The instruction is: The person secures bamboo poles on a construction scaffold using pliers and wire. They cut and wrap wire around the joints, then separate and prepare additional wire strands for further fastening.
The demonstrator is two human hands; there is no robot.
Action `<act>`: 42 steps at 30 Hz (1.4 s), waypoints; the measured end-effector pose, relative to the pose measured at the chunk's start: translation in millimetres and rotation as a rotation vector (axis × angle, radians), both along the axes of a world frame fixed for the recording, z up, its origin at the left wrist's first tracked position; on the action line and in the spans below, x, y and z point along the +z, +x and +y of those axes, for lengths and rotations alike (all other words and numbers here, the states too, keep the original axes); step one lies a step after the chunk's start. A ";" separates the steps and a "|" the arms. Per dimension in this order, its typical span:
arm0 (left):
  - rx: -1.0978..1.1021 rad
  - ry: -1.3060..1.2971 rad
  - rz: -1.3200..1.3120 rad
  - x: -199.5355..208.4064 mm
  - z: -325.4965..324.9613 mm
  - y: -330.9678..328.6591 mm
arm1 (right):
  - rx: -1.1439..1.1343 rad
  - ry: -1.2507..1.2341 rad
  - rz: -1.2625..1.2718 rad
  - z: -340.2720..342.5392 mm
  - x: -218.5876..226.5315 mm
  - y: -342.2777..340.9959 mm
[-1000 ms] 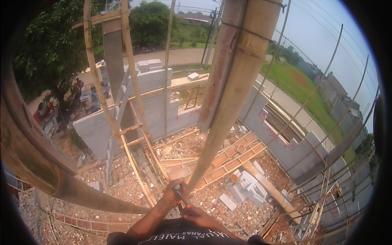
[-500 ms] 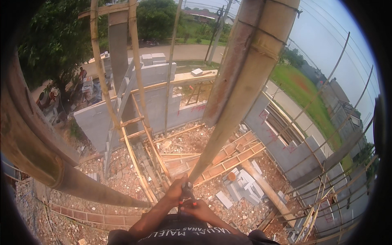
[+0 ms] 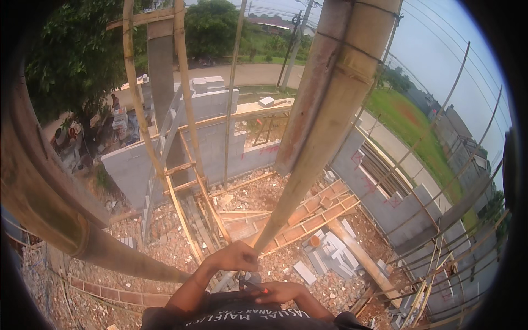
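Note:
My left hand (image 3: 237, 256) is closed in a fist beside the lower part of a long bamboo pole (image 3: 297, 190). Whatever its fingers hold, perhaps something thin, does not show. Lower down, close to my dark shirt, my right hand (image 3: 279, 292) grips pincers (image 3: 252, 285) with orange-red handle ends. Their dark jaws point left, below my left wrist and apart from the pole. Higher up, dark wire (image 3: 346, 43) binds the bamboo to a reddish-brown timber post (image 3: 308, 93).
I am high above rubble-strewn ground (image 3: 165, 247). A thick bamboo pole (image 3: 132, 261) slants in at left. Below stand a wooden ladder (image 3: 190, 192), ladder-like timber frames (image 3: 313, 217), a pile of grey blocks (image 3: 333, 253) and grey block walls (image 3: 209, 135). Thin poles (image 3: 429, 192) rise at right.
My hands have moved apart. The left has risen slightly from the pincers, and the right has drawn them down toward my body, turning them sideways.

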State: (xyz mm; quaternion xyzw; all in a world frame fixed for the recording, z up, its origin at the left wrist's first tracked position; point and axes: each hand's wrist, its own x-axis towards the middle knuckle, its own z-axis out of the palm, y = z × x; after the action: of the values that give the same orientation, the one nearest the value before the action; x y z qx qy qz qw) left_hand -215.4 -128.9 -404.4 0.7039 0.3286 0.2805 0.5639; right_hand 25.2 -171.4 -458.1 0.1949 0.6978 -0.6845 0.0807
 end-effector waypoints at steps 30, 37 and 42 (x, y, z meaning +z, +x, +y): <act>0.627 0.257 -0.542 208.4 204.4 55.9 | -0.664 -0.193 0.146 -25.9 5.1 12.7; 0.685 0.378 -0.774 164.7 219.9 82.1 | -0.906 -0.005 0.133 -38.9 -14.9 11.2; 0.689 0.467 -0.826 151.7 216.4 81.6 | -1.041 -0.220 0.450 -37.6 -8.5 -3.2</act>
State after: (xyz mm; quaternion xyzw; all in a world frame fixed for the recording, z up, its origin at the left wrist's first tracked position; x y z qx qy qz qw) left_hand -133.7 87.6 -252.7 0.4945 0.2207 0.7637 0.3515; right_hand 22.0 -209.0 -466.6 0.3527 0.4347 -0.7272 -0.3973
